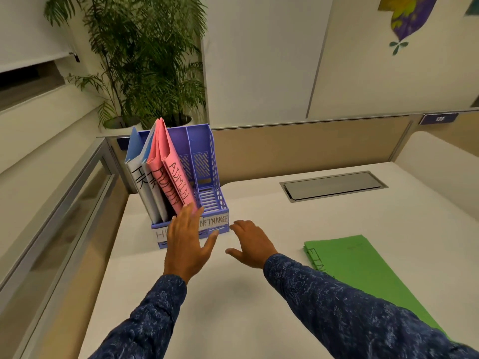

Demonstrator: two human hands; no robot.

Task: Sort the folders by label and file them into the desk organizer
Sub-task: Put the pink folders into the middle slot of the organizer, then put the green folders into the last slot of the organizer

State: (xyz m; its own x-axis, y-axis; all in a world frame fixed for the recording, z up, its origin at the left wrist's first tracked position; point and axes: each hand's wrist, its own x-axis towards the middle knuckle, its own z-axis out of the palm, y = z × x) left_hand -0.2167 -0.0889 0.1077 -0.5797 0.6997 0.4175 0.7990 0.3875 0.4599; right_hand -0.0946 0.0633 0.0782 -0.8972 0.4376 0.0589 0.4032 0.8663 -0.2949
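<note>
A purple desk organizer [207, 161] stands at the far left of the white desk. Two blue-and-white folders marked HR [145, 182] lean in its left slot. Beside them lean two pink folders marked ADMIN [173, 174]. The right slot, with a FINANCE label on its front, holds nothing. Green folders [363, 265] marked FIN lie flat on the desk at the right. My left hand [188, 242] is open, fingertips at the bottom of the pink folders. My right hand [252, 243] hovers open just right of the organizer, holding nothing.
A grey cable hatch [334, 186] is set into the desk behind the green folders. A tan partition [298, 149] runs along the back edge and a glass panel along the left. Potted palms [145, 73] stand behind the organizer.
</note>
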